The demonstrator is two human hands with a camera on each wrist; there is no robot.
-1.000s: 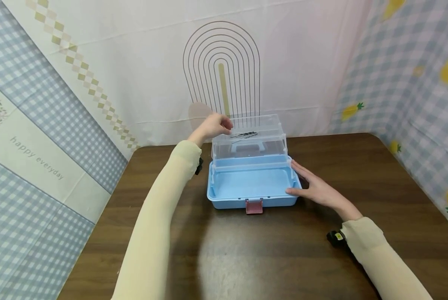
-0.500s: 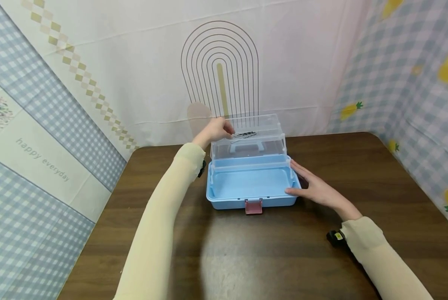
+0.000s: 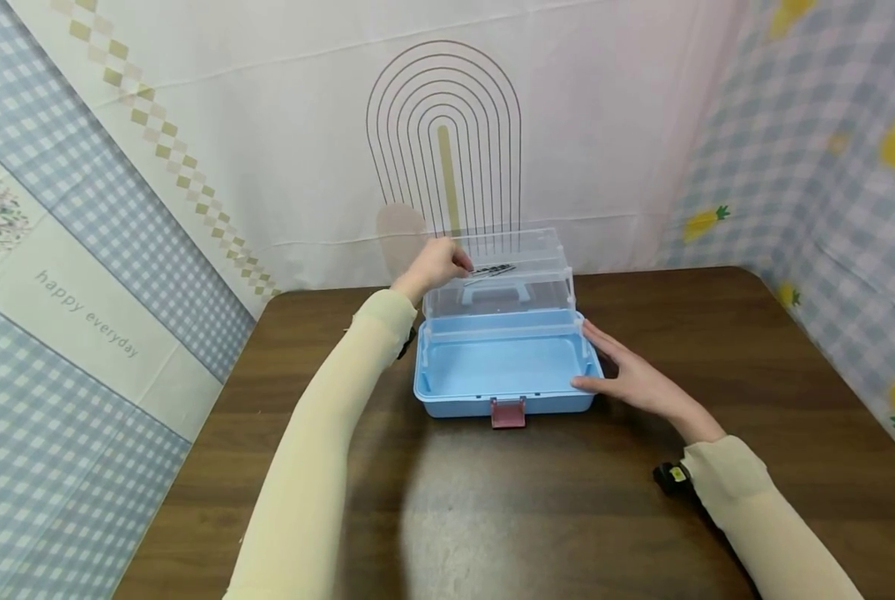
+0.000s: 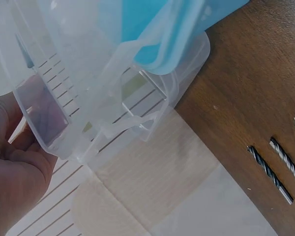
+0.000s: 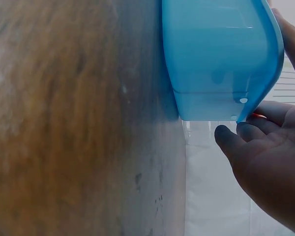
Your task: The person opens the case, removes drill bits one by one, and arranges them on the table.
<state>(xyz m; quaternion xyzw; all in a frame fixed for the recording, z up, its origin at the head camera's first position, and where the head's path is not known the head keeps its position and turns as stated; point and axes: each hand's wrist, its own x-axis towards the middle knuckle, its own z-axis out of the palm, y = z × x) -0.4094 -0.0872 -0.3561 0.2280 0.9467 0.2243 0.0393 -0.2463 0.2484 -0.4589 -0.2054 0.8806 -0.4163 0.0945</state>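
Note:
A light blue plastic toolbox [image 3: 503,367] stands on the table, its clear upper tray [image 3: 496,292] and lid raised at the back. Several dark, spiral drill bits [image 3: 494,270] lie in the clear upper part. My left hand [image 3: 437,262] reaches over the tray's left end, fingers bent down beside those bits. Its fingertips are partly hidden, so whether they pinch one does not show. At the box's right end, my right hand [image 3: 631,379] holds the rim, thumb near the front and fingers toward the back, as the right wrist view also shows.
More drill bits [image 4: 270,174] lie on the wooden table [image 4: 226,98] in the left wrist view. A pink latch [image 3: 507,413] hangs at the box's front. Behind the table's back edge hangs a printed cloth [image 3: 605,150].
My left hand has shifted a little right and down, bringing its fingertips closer to the drill bits in the tray. The right hand stays in place on the toolbox.

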